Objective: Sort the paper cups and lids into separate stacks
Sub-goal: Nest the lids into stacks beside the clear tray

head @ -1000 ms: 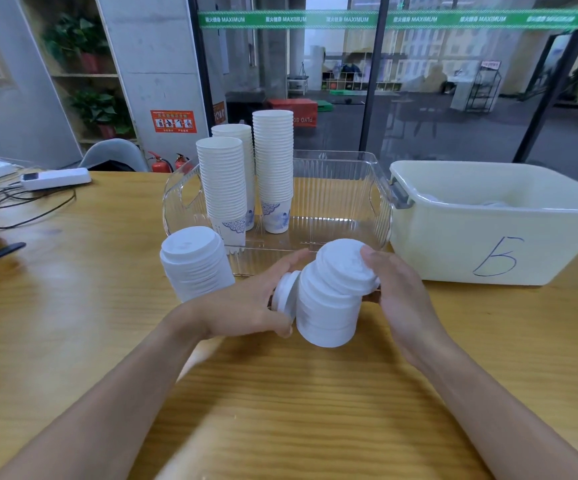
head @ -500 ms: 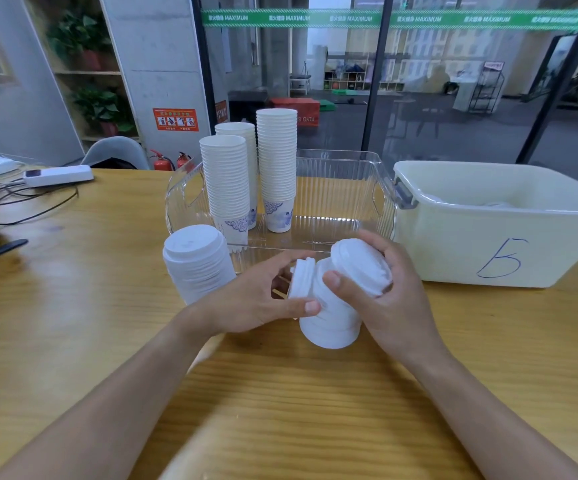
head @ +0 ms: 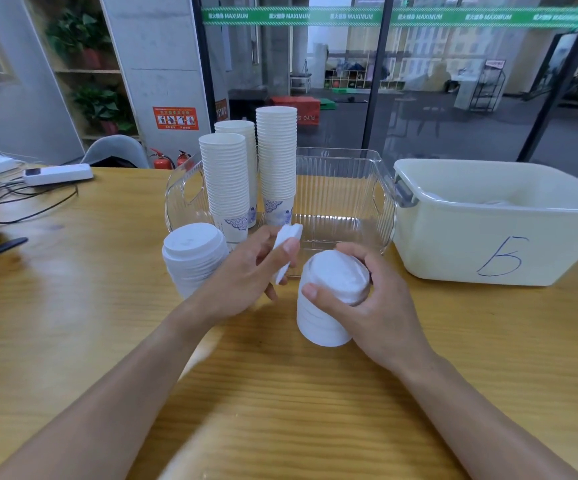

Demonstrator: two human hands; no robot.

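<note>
In the clear bin (head: pixel 381 188), three cup stacks (head: pixel 227 181); outside, two lid stacks (head: pixel 194 258).

3 white cup stacks (head: pixel 246 174) upright in clear bin; 2 lid stacks (head: pixel 192 254) on table.

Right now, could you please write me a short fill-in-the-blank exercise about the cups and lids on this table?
1. The cup stacks stand inside the ____ bin.
2. The left hand pinches a single ____.
3. The right hand grips a stack of lids resting on the ____.
4. The cream tub is marked with the number ____.

Missing words: clear; lid; table; 5
</note>
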